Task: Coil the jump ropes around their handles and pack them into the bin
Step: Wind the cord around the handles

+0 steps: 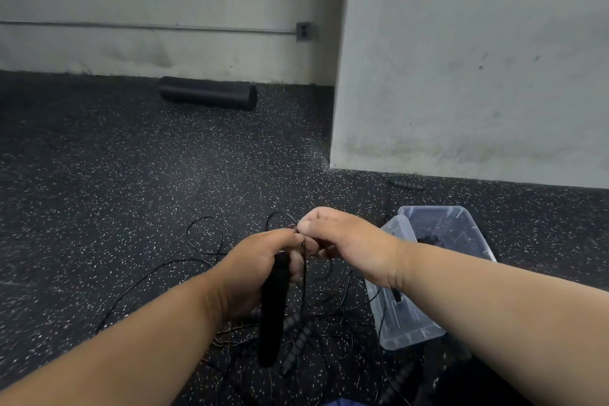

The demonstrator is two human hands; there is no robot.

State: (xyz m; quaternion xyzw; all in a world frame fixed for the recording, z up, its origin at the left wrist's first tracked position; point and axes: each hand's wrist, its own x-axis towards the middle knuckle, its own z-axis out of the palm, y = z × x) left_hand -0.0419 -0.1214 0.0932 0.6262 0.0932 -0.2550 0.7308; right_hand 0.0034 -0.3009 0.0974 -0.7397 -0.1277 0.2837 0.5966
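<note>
The left hand grips a black foam jump-rope handle near its upper end, fingers curled round it; the handle hangs below the fist, tilted slightly from vertical. The right hand sits just beside the left, touching it at the fingertips; its thumb and curled fingers pinch the thin black rope at the point where the cord leaves the top of the handle. One strand drops from the pinch alongside the handle; a small loop arches above the two hands.

On the speckled black rubber floor, further cord lies in loose loops to the left of the hands and in a tangled mass beneath them; several ribbed black handles lie in that tangle (the exact count cannot be determined). One more ribbed handle lies apart, near the base of the concrete wall.

The clear plastic bin stands on the floor to the right of the hands, partly hidden by the right forearm; dark items are visible inside it, too indistinct to identify. A clear lid leans against the bin's near-left side.

A black foam roller lies against the far wall; a grey outlet box with conduit is mounted above it.
</note>
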